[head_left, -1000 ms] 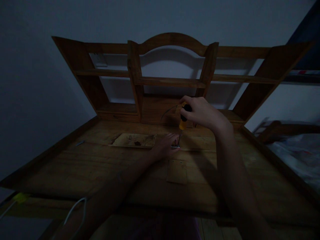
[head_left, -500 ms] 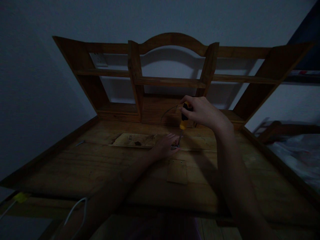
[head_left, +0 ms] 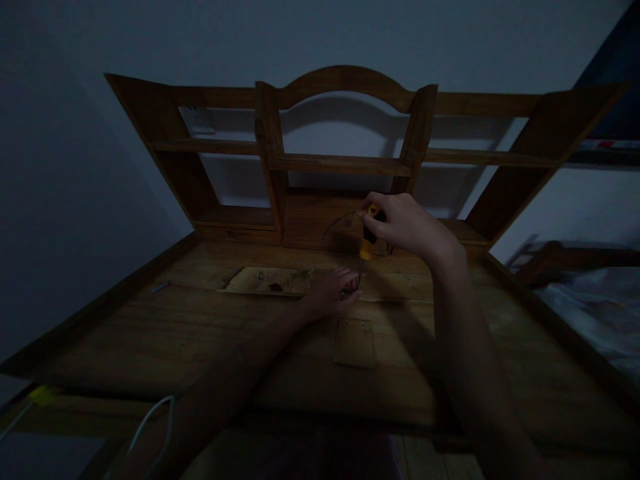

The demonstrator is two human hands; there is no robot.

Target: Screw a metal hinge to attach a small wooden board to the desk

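My right hand (head_left: 403, 223) is closed around the handle of a yellow and black screwdriver (head_left: 367, 248). The screwdriver stands nearly upright, its shaft pointing down to the fingertips of my left hand (head_left: 330, 293). Those fingers are bent round a small metal piece (head_left: 343, 295), mostly hidden and too dark to name, at the screwdriver's tip. Under my left hand lies a long pale wooden strip (head_left: 287, 281) with dark stains, on the wooden desk top (head_left: 225, 340). Just in front of my left hand is a small square wooden plate (head_left: 354, 343) with small holes near its far edge.
A wooden shelf unit (head_left: 340, 163) with an arched top rises at the back of the desk. A small metallic object (head_left: 161, 287) lies on the left. A white cord (head_left: 150, 417) hangs by my left forearm. Plastic-like wrapping (head_left: 595, 313) lies beyond the right edge.
Both hands stay in nearly the same place. The screwdriver handle has turned slightly in my right hand, and the small metal piece at its tip shows less than before.
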